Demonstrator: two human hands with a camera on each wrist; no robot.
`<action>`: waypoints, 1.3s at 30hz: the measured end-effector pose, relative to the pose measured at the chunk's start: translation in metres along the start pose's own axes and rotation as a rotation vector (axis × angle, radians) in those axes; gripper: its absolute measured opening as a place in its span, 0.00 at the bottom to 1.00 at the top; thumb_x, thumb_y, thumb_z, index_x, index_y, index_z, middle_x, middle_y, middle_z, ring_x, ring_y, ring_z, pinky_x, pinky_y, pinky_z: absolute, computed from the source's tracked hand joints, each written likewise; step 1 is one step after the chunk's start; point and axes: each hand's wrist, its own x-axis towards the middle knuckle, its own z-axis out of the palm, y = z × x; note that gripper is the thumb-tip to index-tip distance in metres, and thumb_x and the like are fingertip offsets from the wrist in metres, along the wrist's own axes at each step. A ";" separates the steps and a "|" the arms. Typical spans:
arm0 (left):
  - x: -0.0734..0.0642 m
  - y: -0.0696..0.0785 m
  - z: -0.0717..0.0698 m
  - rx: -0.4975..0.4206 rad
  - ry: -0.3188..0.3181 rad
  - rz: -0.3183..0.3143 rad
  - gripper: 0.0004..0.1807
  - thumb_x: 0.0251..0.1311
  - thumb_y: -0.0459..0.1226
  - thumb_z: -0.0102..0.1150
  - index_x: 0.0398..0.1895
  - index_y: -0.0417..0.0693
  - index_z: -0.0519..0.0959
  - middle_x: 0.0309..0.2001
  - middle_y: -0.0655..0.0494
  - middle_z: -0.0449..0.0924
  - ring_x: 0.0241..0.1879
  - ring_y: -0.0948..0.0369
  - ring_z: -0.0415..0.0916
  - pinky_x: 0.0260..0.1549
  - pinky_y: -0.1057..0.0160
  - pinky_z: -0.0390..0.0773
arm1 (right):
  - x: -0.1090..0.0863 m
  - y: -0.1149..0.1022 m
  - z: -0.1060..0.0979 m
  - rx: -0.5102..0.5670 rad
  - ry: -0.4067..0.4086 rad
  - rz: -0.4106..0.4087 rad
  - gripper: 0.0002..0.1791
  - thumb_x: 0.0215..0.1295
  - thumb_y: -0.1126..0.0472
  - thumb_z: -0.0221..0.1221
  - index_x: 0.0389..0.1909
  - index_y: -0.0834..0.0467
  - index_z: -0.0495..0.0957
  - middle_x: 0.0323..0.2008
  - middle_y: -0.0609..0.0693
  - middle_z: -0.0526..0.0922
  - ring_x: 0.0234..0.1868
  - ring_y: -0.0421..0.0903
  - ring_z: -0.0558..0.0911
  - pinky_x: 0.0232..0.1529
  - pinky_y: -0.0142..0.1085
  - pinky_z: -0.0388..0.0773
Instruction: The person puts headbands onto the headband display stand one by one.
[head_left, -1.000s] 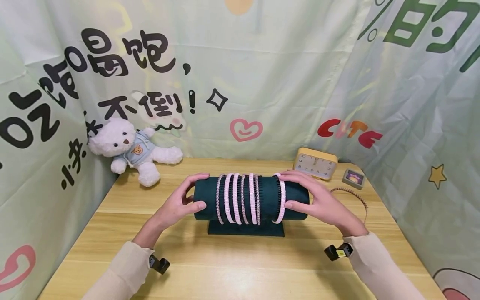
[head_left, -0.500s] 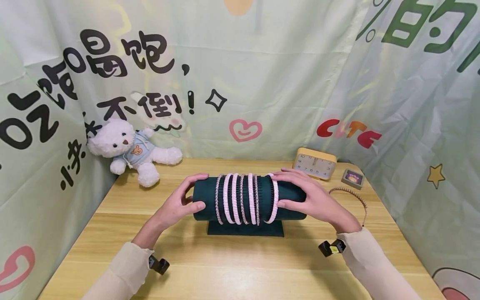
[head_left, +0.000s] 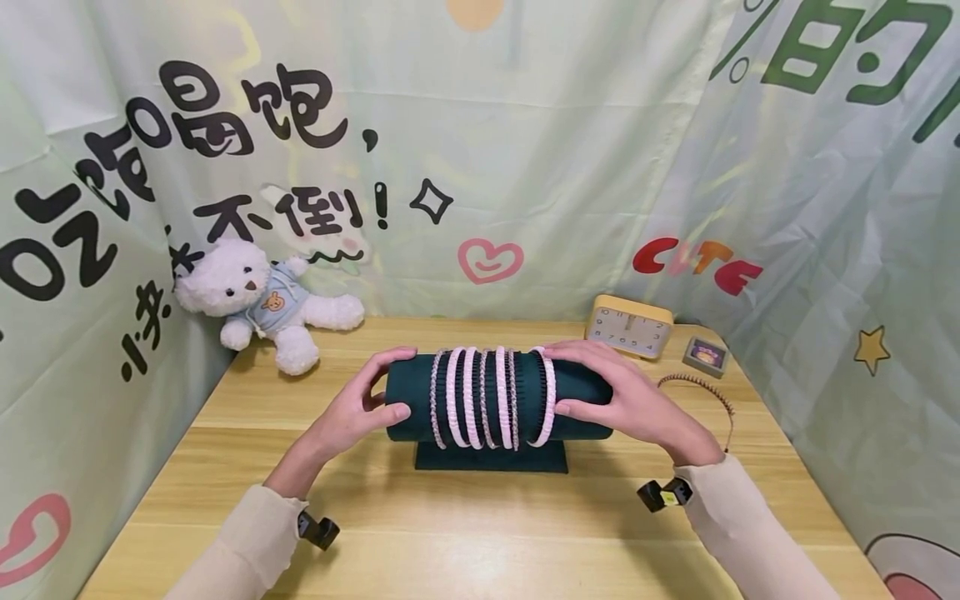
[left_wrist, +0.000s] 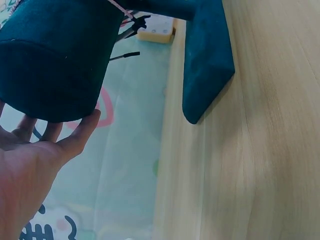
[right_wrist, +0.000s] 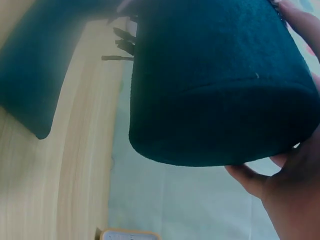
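A dark green velvet headband stand, a sideways roll on a flat base, faces me on the wooden table. Several pink and thin braided headbands are looped over its left and middle parts. My left hand grips the roll's left end, thumb in front and fingers on top. In the left wrist view that hand reaches around the end of the roll. Toward the right end, my right hand pinches a thick pink headband between thumb and fingers. The right wrist view shows the roll's right end.
Another thin braided headband lies on the table to the right. A yellow clock and a small grey box stand at the back right. A white teddy bear sits at the back left. Printed curtains enclose the table.
My right hand has slid the thick pink headband a little left along the roll, then stopped during the last half second. The left hand stays on the roll's left end.
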 end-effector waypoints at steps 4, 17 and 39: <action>0.001 -0.002 0.000 -0.004 -0.003 0.002 0.38 0.74 0.35 0.66 0.83 0.57 0.64 0.84 0.51 0.58 0.76 0.49 0.62 0.68 0.57 0.77 | -0.006 0.004 -0.004 0.067 0.002 0.066 0.36 0.70 0.55 0.75 0.76 0.39 0.75 0.74 0.44 0.77 0.72 0.47 0.75 0.66 0.55 0.79; 0.000 -0.001 -0.001 -0.010 -0.004 0.000 0.38 0.74 0.35 0.67 0.83 0.56 0.63 0.84 0.50 0.58 0.74 0.50 0.62 0.66 0.63 0.78 | -0.041 0.033 -0.030 0.178 0.134 0.109 0.29 0.75 0.69 0.65 0.75 0.54 0.77 0.72 0.41 0.79 0.70 0.30 0.74 0.69 0.19 0.69; 0.001 -0.003 0.000 0.002 0.000 0.003 0.38 0.74 0.36 0.66 0.83 0.57 0.64 0.84 0.51 0.59 0.76 0.46 0.60 0.69 0.33 0.72 | -0.105 0.107 -0.059 0.167 0.292 0.317 0.21 0.82 0.66 0.59 0.71 0.60 0.79 0.66 0.36 0.82 0.62 0.22 0.80 0.57 0.15 0.76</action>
